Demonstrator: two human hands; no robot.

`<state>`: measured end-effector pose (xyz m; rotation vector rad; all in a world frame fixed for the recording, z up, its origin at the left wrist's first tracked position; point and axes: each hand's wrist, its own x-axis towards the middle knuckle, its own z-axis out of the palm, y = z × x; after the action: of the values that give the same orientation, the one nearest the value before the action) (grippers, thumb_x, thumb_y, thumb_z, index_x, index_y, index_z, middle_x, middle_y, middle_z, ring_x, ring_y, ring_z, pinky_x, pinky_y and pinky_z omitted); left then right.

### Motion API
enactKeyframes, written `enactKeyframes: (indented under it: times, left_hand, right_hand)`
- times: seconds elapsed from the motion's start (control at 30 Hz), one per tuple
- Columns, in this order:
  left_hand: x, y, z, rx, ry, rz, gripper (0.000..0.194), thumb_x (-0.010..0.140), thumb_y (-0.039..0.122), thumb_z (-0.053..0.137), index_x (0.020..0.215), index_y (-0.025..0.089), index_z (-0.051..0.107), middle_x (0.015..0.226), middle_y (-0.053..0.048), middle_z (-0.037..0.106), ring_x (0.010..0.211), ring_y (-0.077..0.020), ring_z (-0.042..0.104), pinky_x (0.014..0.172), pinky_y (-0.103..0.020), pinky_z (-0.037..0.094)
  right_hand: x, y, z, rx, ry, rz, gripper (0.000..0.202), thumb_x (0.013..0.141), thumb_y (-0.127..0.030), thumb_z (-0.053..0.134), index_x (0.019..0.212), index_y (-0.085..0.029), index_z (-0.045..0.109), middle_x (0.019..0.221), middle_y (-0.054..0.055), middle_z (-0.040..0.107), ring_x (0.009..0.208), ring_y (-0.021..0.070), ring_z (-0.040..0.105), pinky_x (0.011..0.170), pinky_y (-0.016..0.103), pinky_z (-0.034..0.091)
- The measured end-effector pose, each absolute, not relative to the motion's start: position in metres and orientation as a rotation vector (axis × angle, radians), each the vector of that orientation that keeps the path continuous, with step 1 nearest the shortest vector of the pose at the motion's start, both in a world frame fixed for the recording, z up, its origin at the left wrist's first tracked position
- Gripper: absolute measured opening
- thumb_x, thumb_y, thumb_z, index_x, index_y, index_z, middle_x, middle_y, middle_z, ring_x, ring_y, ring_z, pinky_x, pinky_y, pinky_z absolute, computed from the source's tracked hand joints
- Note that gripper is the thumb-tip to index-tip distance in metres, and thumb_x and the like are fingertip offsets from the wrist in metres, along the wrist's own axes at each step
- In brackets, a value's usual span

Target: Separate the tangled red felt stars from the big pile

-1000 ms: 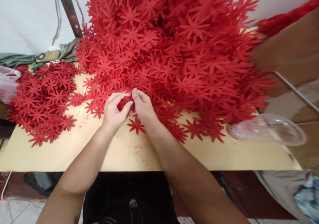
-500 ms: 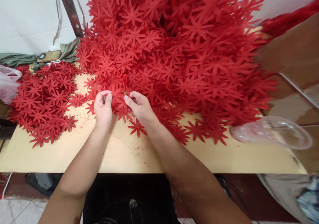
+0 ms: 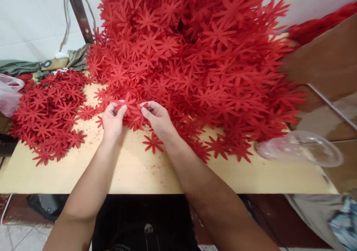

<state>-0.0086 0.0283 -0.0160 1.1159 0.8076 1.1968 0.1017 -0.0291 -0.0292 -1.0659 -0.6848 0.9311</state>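
The left hand [image 3: 112, 121] pinches a red flower cutout [image 3: 128, 104] by its left side, petals spreading rightward between the grips. The right hand [image 3: 157, 119], just beside it, pinches a red petal [image 3: 138, 107]; whether the same cutout's, I cannot tell.

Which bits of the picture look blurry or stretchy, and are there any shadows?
In the head view, the big red flower pile blurs on its right; same view, the clear plastic cup looks soft and stretched near the edge; same view, a faint shadow lies on the table beside the left forearm.
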Motion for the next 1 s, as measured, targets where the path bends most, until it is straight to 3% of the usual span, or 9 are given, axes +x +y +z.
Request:
enactKeyframes:
  times: [0.27, 0.47, 0.67, 0.83, 1.0]
  left_hand:
    - [-0.004, 0.02, -0.015, 1.194, 0.726, 1.079, 0.028, 0.062, 0.028, 0.075, 0.086, 0.018, 0.063, 0.071, 0.003, 0.065, 0.062, -0.0054, 0.058, 0.064, -0.018, 0.047]
    - [0.001, 0.015, -0.015, 1.275, 0.707, 0.963, 0.031, 0.065, 0.028, 0.074, 0.092, 0.018, 0.064, 0.052, 0.007, 0.052, 0.049, -0.0046, 0.049, 0.055, -0.017, 0.041]
    - [-0.002, 0.021, -0.015, 1.292, 0.778, 1.049, 0.027, 0.065, 0.029, 0.074, 0.089, 0.019, 0.065, 0.05, 0.007, 0.052, 0.048, -0.0051, 0.047, 0.052, -0.018, 0.039]
    - [-0.005, 0.027, -0.016, 1.237, 0.811, 1.128, 0.045, 0.06, 0.033, 0.077, 0.101, 0.021, 0.062, 0.058, 0.006, 0.06, 0.048, -0.0053, 0.05, 0.054, -0.02, 0.043]
    - [-0.001, 0.019, -0.017, 1.251, 0.738, 1.052, 0.042, 0.059, 0.035, 0.078, 0.096, 0.019, 0.063, 0.057, 0.007, 0.056, 0.048, -0.0035, 0.05, 0.052, -0.017, 0.042]
  right_hand:
    - [0.101, -0.032, -0.024, -1.046, -0.692, 1.009, 0.037, 0.051, -0.042, 0.078, 0.078, -0.021, 0.063, 0.064, -0.007, 0.056, 0.062, 0.0063, 0.048, 0.067, 0.024, 0.045]
    - [0.103, -0.038, -0.019, -1.042, -0.677, 0.948, 0.024, 0.056, -0.038, 0.075, 0.062, -0.02, 0.06, 0.063, -0.005, 0.056, 0.063, 0.0076, 0.051, 0.071, 0.026, 0.047]
    - [0.116, -0.038, -0.021, -1.086, -0.528, 0.761, 0.018, 0.061, -0.032, 0.071, 0.066, -0.021, 0.058, 0.062, -0.006, 0.05, 0.061, 0.0063, 0.046, 0.066, 0.022, 0.044]
    - [0.128, -0.035, -0.022, -0.999, -0.335, 0.741, 0.033, 0.05, -0.041, 0.079, 0.065, -0.021, 0.057, 0.067, -0.006, 0.056, 0.067, 0.0063, 0.051, 0.073, 0.021, 0.046]
    - [0.11, -0.038, -0.017, -1.021, -0.611, 0.94, 0.04, 0.049, -0.047, 0.079, 0.075, -0.022, 0.063, 0.067, -0.006, 0.06, 0.063, 0.0071, 0.052, 0.069, 0.024, 0.048]
